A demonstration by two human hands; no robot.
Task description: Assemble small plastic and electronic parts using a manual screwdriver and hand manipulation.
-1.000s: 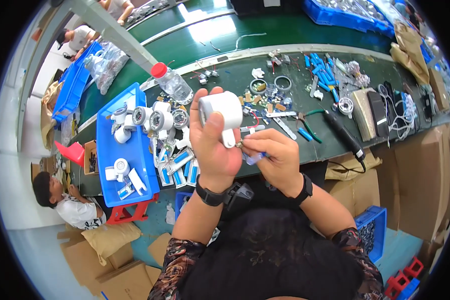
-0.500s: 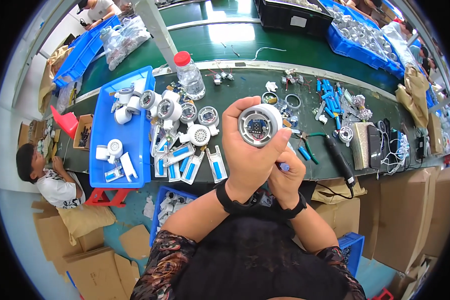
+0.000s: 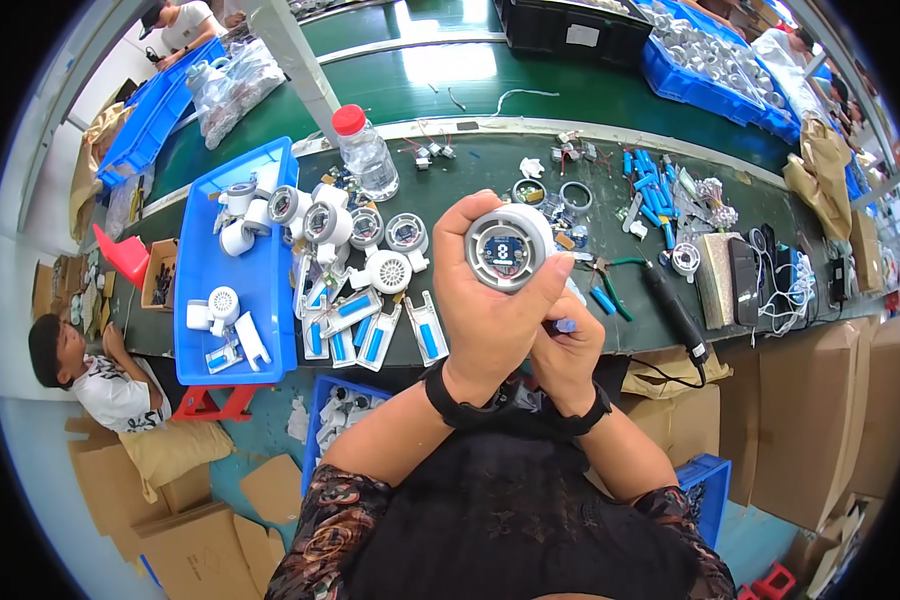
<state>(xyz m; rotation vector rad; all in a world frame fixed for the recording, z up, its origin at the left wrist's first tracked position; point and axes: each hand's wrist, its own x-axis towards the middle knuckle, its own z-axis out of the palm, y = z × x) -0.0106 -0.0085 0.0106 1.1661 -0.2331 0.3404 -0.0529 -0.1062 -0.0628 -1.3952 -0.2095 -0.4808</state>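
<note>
Raised over the bench edge, my left hand [image 3: 485, 315] wraps round a white round fan-like housing [image 3: 540, 232] with a grey ring facing up. Inside the ring is a dark circuit board [image 3: 508, 252], on which a small white display glows; a bit of red wire shows below it. My right hand [image 3: 570, 365] is just below and to the right, closed round a slim thing with a translucent blue-purple end [image 3: 564, 326]; its rest is hidden in the fingers. Left of my hands lie white handle shells with blue battery cells [image 3: 378, 340] and several similar round housings [image 3: 406, 233].
A blue tray [image 3: 192, 300] with white parts is at left, by a red-capped bottle [image 3: 370, 165]. Rightward lie pliers [image 3: 610, 285], a black corded tool [image 3: 678, 315], loose blue cells [image 3: 653, 195] and white cables [image 3: 795, 300]. A person [image 3: 95, 370] sits at far left.
The board's display has lit up; it was dark before. The housing has tipped slightly in my left hand. The whole view has shifted a little, and both hands keep their grip.
</note>
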